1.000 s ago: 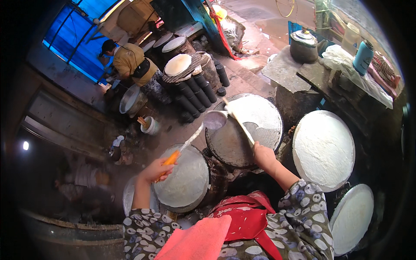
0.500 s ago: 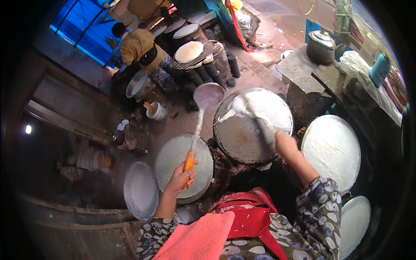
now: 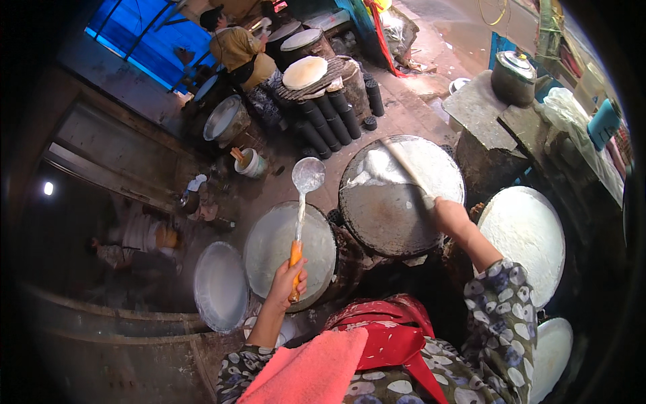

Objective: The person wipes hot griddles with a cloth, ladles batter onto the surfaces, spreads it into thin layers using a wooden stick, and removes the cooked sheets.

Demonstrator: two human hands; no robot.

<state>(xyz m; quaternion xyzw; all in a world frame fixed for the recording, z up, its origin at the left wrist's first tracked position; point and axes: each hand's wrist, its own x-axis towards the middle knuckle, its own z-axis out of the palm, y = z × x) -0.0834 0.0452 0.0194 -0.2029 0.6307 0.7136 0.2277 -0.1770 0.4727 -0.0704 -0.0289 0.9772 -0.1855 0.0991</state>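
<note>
My left hand is closed round the orange handle of a ladle. The ladle's round bowl is coated with white batter and hangs beyond the far rim of a round vessel with pale contents. In my right hand is a long, thin wooden spreader, slanting far and left across a round griddle. White batter covers the griddle's far and right part, with a thicker heap at the far left. Its near-left surface is bare and dark.
A round pan with a white layer stands at right, another pale pan below it. A pale basin is at left. Ahead are black coal cylinders and a flatbread on a rack. A lidded pot stands far right.
The ladle has drawn back left, away from the griddle. The spreader has swept over the griddle, and the batter covers more of its right side. Far off, a person in yellow has straightened up.
</note>
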